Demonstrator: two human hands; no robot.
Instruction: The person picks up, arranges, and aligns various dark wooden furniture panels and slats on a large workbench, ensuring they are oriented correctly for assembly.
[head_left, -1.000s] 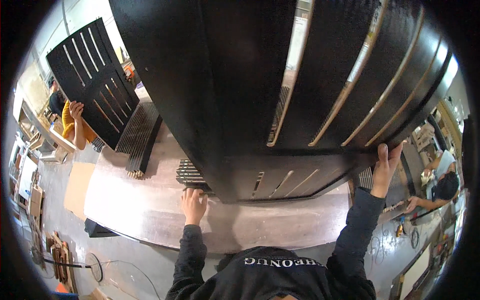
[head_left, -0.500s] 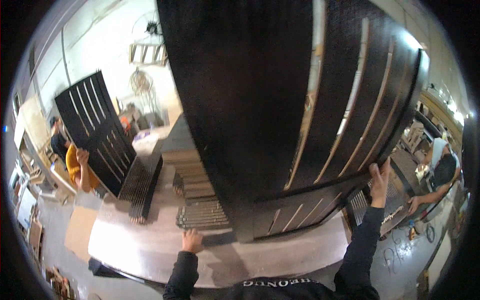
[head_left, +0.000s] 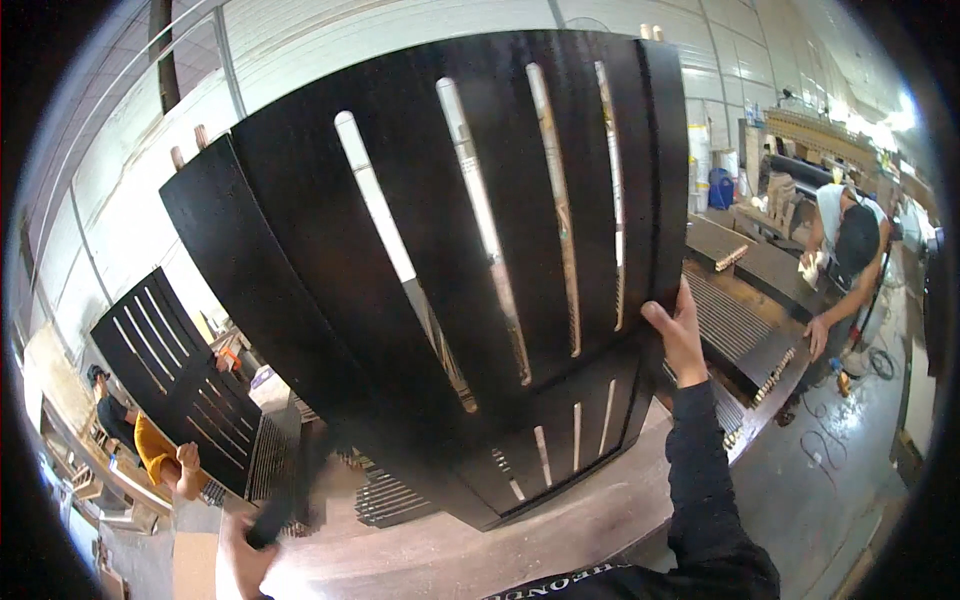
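Observation:
A big dark wooden panel (head_left: 440, 290) with long narrow slots stands tilted upright in front of me, over the brown workbench (head_left: 600, 515). My right hand (head_left: 676, 335) grips its right edge, with the thumb on the front face. My left hand (head_left: 243, 556) is low at the left, closed around a dark narrow bar (head_left: 292, 487) that runs up toward the panel's lower left corner. That spot is blurred, so I cannot tell whether the bar is part of the panel.
Stacks of dark slatted pieces lie on the bench (head_left: 735, 335) and under the panel (head_left: 392, 497). A person in yellow (head_left: 160, 455) holds a second slotted panel (head_left: 175, 385) at the left. Another person (head_left: 848, 255) leans over the bench at the right. Cables lie on the floor (head_left: 835, 445).
The panel has swung from lying overhead to standing upright. My left hand left the bench top and moved down left onto the dark bar. My right hand stayed on the panel's edge.

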